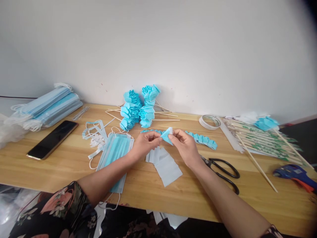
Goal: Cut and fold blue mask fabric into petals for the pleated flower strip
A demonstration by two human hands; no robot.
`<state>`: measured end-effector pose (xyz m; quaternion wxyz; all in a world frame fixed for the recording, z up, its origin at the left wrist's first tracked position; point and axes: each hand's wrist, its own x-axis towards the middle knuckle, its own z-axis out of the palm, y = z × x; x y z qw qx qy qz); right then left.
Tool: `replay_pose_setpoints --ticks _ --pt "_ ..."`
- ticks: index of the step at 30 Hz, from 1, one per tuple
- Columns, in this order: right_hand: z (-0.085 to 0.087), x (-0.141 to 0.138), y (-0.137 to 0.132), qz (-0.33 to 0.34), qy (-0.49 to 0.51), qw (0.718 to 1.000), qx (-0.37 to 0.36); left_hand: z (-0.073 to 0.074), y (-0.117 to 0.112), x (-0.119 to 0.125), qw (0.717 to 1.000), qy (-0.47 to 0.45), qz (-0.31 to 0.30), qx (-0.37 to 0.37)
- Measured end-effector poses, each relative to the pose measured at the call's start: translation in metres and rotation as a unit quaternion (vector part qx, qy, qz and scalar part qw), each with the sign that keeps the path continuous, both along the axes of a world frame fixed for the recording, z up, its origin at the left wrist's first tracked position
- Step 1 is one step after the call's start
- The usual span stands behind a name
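Both hands meet over the middle of the wooden table (188, 195). My left hand (143, 144) and my right hand (184, 145) pinch a small folded piece of blue mask fabric (168, 135) between their fingertips. A pleated blue strip (204, 139) trails from behind the right hand toward the right. Pale grey-white fabric pieces (165, 165) lie flat just under the hands. Blue face masks (115, 152) lie under my left forearm.
Finished blue fabric flowers on sticks (137, 110) lie by the wall. Black scissors (224, 169) rest beside my right wrist. A tape roll (210, 121), wrapped chopsticks (262, 140), a blue glue gun (294, 173), a mask stack (49, 107) and a phone (52, 138) are around.
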<state>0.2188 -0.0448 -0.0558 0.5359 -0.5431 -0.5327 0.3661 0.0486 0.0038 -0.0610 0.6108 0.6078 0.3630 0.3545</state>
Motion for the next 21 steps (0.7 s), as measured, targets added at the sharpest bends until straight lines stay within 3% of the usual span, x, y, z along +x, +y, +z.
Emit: replay_pose_setpoints --ticks 4,12,21 --pt "0.003 -0.001 -0.001 0.006 0.020 1.000 -0.004 0.003 0.000 0.001 0.999 -0.037 0.028 -0.007" --pt "0.006 -0.002 0.000 0.009 0.036 0.999 0.000 0.012 -0.005 -0.002 0.997 -0.072 0.017 -0.021" --pt "0.002 -0.002 -0.001 0.028 0.004 1.000 -0.008 0.011 -0.003 -0.001 0.998 -0.050 0.022 -0.003"
